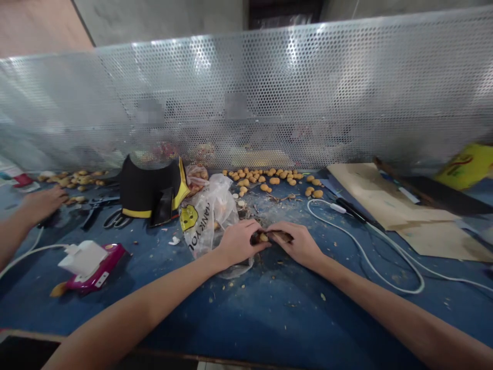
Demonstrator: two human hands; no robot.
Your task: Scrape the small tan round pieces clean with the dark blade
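My left hand [239, 240] and my right hand [297, 242] meet over the blue table [269, 313], both pinched on one dark brown pod [271, 237] with a yellow piece showing inside it. Both sets of fingers are closed round its ends. Just left of my left hand lies a clear plastic bag [210, 216] with a yellow smiley print. Beyond my hands, a scatter of several small yellow-orange pieces [269, 177] lies near the mesh screen.
Another person's hand [40, 204] rests at the far left by more yellow pieces [75, 180], scissors [115, 218] and a black-and-yellow pouch [152, 192]. A white charger on a pink pack [90, 264] sits front left. A white cable [370, 257], cardboard sheets [389, 198] and perforated metal screen [269, 92] bound the right and back.
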